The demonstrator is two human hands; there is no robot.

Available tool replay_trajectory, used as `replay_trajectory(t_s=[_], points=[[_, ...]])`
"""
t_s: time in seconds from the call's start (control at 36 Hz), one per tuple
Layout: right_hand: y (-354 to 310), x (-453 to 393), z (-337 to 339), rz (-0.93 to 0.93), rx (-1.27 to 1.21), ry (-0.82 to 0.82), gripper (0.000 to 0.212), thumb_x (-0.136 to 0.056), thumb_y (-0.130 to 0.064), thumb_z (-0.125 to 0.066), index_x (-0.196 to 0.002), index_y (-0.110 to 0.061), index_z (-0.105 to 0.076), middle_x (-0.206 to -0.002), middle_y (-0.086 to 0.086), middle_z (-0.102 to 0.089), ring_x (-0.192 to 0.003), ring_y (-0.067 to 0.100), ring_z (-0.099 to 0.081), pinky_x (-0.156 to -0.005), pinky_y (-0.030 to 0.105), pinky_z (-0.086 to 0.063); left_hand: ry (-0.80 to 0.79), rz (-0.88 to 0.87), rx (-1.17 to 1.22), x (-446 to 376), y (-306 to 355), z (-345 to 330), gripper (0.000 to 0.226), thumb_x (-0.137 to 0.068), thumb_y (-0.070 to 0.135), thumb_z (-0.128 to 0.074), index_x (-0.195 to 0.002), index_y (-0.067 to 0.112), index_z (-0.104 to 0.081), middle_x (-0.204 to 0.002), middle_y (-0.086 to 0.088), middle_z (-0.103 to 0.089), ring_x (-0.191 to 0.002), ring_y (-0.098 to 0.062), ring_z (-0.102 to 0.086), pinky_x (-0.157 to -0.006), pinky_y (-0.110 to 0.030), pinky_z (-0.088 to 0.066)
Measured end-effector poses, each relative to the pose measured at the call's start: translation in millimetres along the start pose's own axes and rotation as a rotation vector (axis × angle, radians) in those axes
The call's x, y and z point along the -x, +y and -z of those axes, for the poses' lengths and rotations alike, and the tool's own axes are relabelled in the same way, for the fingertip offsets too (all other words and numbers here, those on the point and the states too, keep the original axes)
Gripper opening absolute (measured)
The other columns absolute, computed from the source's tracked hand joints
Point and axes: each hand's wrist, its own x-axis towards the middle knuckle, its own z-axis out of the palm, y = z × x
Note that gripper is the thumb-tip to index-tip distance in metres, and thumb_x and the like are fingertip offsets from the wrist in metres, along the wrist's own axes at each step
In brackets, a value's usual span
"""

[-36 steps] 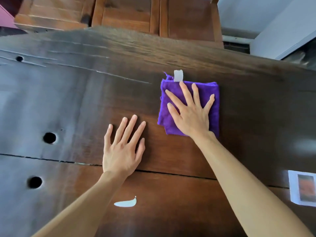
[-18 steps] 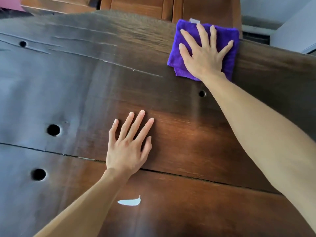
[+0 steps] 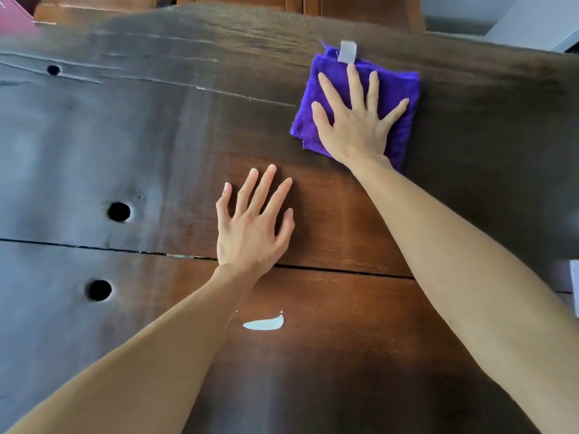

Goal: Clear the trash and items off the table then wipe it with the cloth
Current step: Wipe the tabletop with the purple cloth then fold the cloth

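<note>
A folded purple cloth [image 3: 399,89] with a white tag lies on the dark wooden table [image 3: 156,136], toward its far right. My right hand [image 3: 355,120] presses flat on the cloth with fingers spread and straight. Nearer to me and to the left, my left hand [image 3: 253,227] rests flat on the bare wood, fingers straight. The cloth's middle is hidden under my right hand.
A small white smear [image 3: 263,324] marks the wood near my left forearm. Round holes [image 3: 119,211] and a long crack [image 3: 344,270] run through the tabletop. A white paper edge [image 3: 575,289] shows at the right border. Wooden chairs [image 3: 360,7] stand beyond the far edge.
My right hand pushed the cloth out to the table's far edge, then drew it back toward me. My left hand stayed flat in about the same spot.
</note>
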Motion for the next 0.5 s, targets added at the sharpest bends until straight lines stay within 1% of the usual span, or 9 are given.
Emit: replay_trajectory(t_s=[0.11, 0.19, 0.25, 0.31, 0.33, 0.36, 0.42, 0.47, 0.5], points=[[-6.5, 48.6, -3.8, -0.025, -0.021, -0.012, 0.058, -0.1, -0.066, -0.018, -0.156, -0.053, -0.015, -0.171, -0.005, -0.006, -0.157, 0.032, 0.002, -0.107, 0.084, 0.004, 0.074, 0.073, 0.279, 2.1, -1.6, 9.5, 0.048, -0.104, 0.034, -0.038, -0.149, 0.023, -0.05, -0.167, 0.005, -0.033, -0.152, -0.01, -0.032, -0.128, -0.043, -0.011], [-11.2, 85.5, -6.0, -0.035, -0.015, -0.019, 0.059, -0.1, -0.067, -0.016, -0.157, -0.052, -0.013, -0.172, -0.004, -0.005, -0.157, 0.033, 0.002, -0.108, 0.084, 0.004, 0.092, 0.163, 0.491, 5.5, -4.5, 21.6, 0.041, -0.104, 0.025, -0.04, -0.138, 0.014, -0.059, -0.16, 0.002, -0.045, -0.148, -0.016, -0.039, -0.128, -0.034, -0.015], [-15.8, 109.2, -7.9, -0.032, -0.013, -0.021, 0.059, -0.1, -0.067, -0.016, -0.157, -0.052, -0.013, -0.172, -0.004, -0.005, -0.157, 0.034, 0.001, -0.107, 0.084, 0.004, 0.062, 0.208, 0.583, 5.4, -10.6, 32.3, 0.039, -0.104, 0.019, -0.038, -0.134, 0.012, -0.062, -0.156, 0.001, -0.051, -0.146, -0.02, -0.042, -0.124, -0.03, -0.023], [-23.5, 132.2, -10.5, -0.038, -0.013, -0.029, 0.059, -0.1, -0.067, -0.016, -0.157, -0.052, -0.012, -0.172, -0.004, -0.004, -0.157, 0.034, 0.002, -0.107, 0.084, 0.005, 0.049, 0.174, 0.477, 7.6, -23.1, 41.7, 0.039, -0.104, 0.018, -0.039, -0.133, 0.01, -0.063, -0.154, -0.002, -0.053, -0.141, -0.023, -0.047, -0.12, -0.035, -0.031], [-28.4, 142.7, -11.7, -0.046, -0.015, -0.036, 0.059, -0.099, -0.067, -0.015, -0.157, -0.053, -0.012, -0.172, -0.004, -0.004, -0.157, 0.034, 0.002, -0.107, 0.084, 0.006, 0.049, 0.153, 0.394, 10.0, -31.9, 44.8, 0.039, -0.104, 0.019, -0.04, -0.133, 0.01, -0.063, -0.155, -0.003, -0.052, -0.14, -0.024, -0.048, -0.12, -0.04, -0.031], [-33.6, 152.8, -12.6, -0.057, -0.019, -0.044, 0.059, -0.099, -0.068, -0.014, -0.157, -0.053, -0.011, -0.172, -0.004, -0.003, -0.157, 0.034, 0.003, -0.107, 0.084, 0.006, 0.044, 0.153, 0.325, 13.9, -41.7, 47.2, 0.039, -0.104, 0.02, -0.04, -0.136, 0.01, -0.062, -0.158, -0.003, -0.048, -0.142, -0.024, -0.046, -0.122, -0.043, -0.028], [-45.2, 172.6, -14.3, -0.067, -0.021, -0.054, 0.06, -0.099, -0.068, -0.015, -0.157, -0.053, -0.009, -0.172, -0.004, -0.002, -0.157, 0.035, 0.004, -0.106, 0.084, 0.007, 0.011, 0.197, 0.222, 27.3, -63.5, 49.0, 0.043, -0.107, 0.024, -0.037, -0.146, 0.014, -0.053, -0.165, 0.0, -0.037, -0.151, -0.02, -0.033, -0.127, -0.045, -0.016], [-56.6, 192.6, -15.6, -0.061, -0.016, -0.066, 0.06, -0.1, -0.067, -0.017, -0.157, -0.053, -0.008, -0.172, -0.003, 0.0, -0.156, 0.036, 0.005, -0.106, 0.085, 0.006, -0.05, 0.212, 0.13, 47.3, -85.4, 46.1, 0.049, -0.11, 0.031, -0.03, -0.157, 0.022, -0.039, -0.171, 0.005, -0.023, -0.158, -0.014, -0.016, -0.128, -0.046, -0.006], [-62.0, 202.5, -16.0, -0.054, -0.017, -0.076, 0.06, -0.1, -0.067, -0.017, -0.157, -0.053, -0.008, -0.172, -0.003, 0.0, -0.156, 0.036, 0.006, -0.106, 0.085, 0.006, -0.085, 0.185, 0.081, 57.8, -94.7, 43.6, 0.052, -0.11, 0.035, -0.026, -0.161, 0.026, -0.03, -0.172, 0.008, -0.016, -0.159, -0.012, -0.009, -0.128, -0.046, -0.002]])
